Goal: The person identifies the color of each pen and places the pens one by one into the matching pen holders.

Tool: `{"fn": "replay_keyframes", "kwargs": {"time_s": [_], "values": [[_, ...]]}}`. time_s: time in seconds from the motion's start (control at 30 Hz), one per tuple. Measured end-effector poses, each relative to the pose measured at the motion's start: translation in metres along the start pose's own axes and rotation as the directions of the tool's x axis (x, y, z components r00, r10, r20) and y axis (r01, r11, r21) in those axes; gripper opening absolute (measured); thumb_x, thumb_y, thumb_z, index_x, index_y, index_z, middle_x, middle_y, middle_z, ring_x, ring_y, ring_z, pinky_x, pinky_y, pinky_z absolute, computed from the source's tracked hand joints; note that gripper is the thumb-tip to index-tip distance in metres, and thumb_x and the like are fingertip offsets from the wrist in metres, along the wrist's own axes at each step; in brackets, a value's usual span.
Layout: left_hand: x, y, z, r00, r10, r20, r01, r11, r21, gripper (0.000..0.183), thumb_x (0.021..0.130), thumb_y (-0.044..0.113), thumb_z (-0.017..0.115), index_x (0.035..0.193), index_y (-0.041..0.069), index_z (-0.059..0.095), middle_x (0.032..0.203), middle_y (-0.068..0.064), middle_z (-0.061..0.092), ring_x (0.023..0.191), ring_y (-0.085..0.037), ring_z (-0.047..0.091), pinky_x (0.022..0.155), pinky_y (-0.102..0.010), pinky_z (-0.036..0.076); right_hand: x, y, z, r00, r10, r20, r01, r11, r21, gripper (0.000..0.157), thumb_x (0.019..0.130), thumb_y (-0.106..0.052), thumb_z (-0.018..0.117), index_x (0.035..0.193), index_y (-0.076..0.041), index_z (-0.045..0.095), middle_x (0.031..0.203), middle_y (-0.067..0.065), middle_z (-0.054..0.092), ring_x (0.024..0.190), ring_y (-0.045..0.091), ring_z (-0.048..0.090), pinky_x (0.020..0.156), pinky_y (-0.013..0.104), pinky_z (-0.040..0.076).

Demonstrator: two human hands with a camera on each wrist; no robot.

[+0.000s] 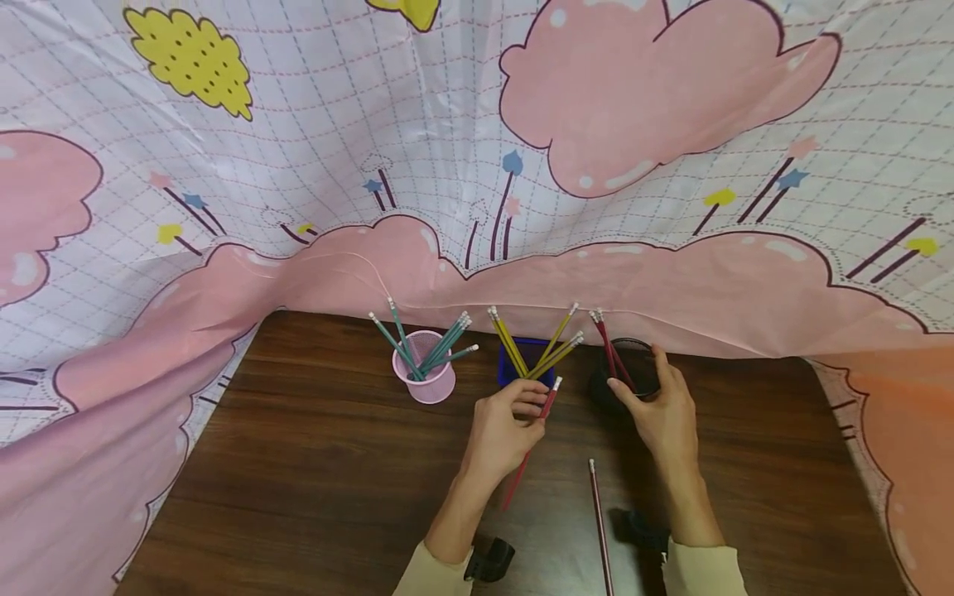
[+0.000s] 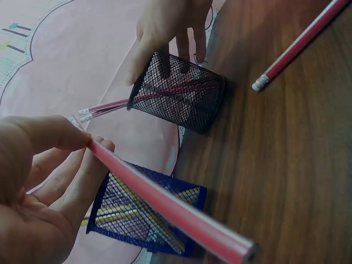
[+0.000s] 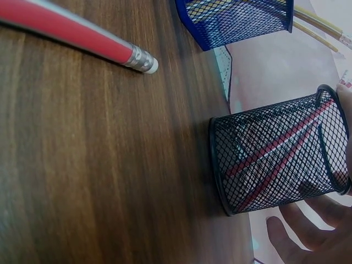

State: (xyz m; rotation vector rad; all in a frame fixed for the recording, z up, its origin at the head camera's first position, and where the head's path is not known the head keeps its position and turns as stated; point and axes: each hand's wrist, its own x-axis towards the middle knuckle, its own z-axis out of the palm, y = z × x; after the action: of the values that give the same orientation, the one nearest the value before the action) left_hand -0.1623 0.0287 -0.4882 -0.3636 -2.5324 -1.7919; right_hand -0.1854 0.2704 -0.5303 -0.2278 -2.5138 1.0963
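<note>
My left hand (image 1: 507, 426) pinches a red pencil (image 1: 517, 473) near its eraser end, thumb against fingertips. The pencil slants down over the table with its eraser end uppermost. On the right, my right hand (image 1: 668, 418) grips a black mesh pencil cup (image 3: 275, 159) around its rim, thumb on one side and fingers on the other. Red pencils (image 1: 605, 343) lean inside that cup, white erasers up. Another red pencil (image 1: 599, 521) lies on the table between my forearms. Just beyond my left hand stands a blue mesh cup (image 2: 148, 242) with several yellow pencils (image 1: 507, 339).
A pink mesh cup (image 1: 434, 392) with several green pencils (image 1: 445, 343) stands to the left on the dark wooden table (image 1: 313, 463). Patterned cloth (image 1: 335, 149) hangs behind the table's far edge and along both sides.
</note>
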Motion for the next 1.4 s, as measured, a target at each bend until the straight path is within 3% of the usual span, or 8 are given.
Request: {"fn": "replay_keyframes", "kwargs": {"time_s": [0.07,0.4,0.67,0.87,1.1,1.4], "values": [[0.004,0.002,0.004,1.000,-0.002,0.005,0.002,1.000,-0.013,0.038,0.072,-0.004,0.067,0.103,0.016,0.063,0.094,0.004,0.065,0.078,-0.006,0.063,0.062,-0.019,0.051,0.000,0.000,-0.001,1.000,0.010,0.004,-0.010,1.000,0.003,0.084,0.070,-0.046,0.074,0.141,-0.020,0.035,0.118,0.017,0.051,0.087,0.031,0.051,0.078,0.047,0.040],[0.025,0.009,0.019,0.997,0.072,0.010,-0.071,0.994,-0.079,0.034,0.073,-0.004,0.064,0.103,0.011,0.064,0.094,0.001,0.066,0.077,-0.006,0.063,0.064,-0.019,0.051,0.002,0.002,-0.001,1.000,-0.022,0.005,0.023,0.999,-0.023,0.083,0.071,-0.048,0.073,0.140,-0.020,0.037,0.122,0.018,0.050,0.112,0.036,0.047,0.092,0.051,0.035],[0.037,0.011,0.024,0.996,0.084,0.026,-0.081,0.993,-0.086,0.030,0.075,-0.002,0.067,0.102,0.012,0.065,0.091,0.002,0.067,0.077,-0.005,0.063,0.064,-0.018,0.051,0.001,0.003,-0.001,1.000,0.009,0.004,-0.009,1.000,-0.020,0.084,0.070,-0.048,0.073,0.141,-0.023,0.035,0.123,0.017,0.050,0.105,0.035,0.050,0.088,0.051,0.037],[0.043,0.016,0.025,0.997,0.078,0.022,-0.076,0.993,-0.085,0.025,0.076,0.002,0.065,0.099,0.014,0.068,0.087,0.000,0.068,0.075,-0.002,0.064,0.063,-0.018,0.051,0.001,0.003,0.000,1.000,0.012,0.001,-0.012,1.000,-0.017,0.086,0.070,-0.047,0.074,0.141,-0.021,0.034,0.118,0.016,0.052,0.086,0.031,0.052,0.078,0.046,0.040],[0.051,0.026,0.032,0.995,0.092,0.048,-0.087,0.992,-0.094,0.028,0.078,0.001,0.065,0.103,0.013,0.067,0.091,-0.001,0.068,0.078,-0.004,0.063,0.066,-0.017,0.050,0.001,0.004,0.000,1.000,0.010,0.003,-0.010,1.000,-0.019,0.086,0.070,-0.048,0.074,0.142,-0.022,0.033,0.122,0.016,0.050,0.101,0.034,0.051,0.086,0.049,0.038],[0.066,0.038,0.042,0.985,0.169,0.039,-0.167,0.985,-0.050,0.030,0.078,0.002,0.068,0.105,0.014,0.065,0.094,0.003,0.067,0.077,0.002,0.062,0.065,-0.013,0.049,0.000,0.003,0.000,0.999,0.029,0.034,-0.028,0.999,-0.037,0.087,0.072,-0.051,0.070,0.143,-0.021,0.030,0.122,0.014,0.049,0.075,0.022,0.051,0.068,0.039,0.042]]}}
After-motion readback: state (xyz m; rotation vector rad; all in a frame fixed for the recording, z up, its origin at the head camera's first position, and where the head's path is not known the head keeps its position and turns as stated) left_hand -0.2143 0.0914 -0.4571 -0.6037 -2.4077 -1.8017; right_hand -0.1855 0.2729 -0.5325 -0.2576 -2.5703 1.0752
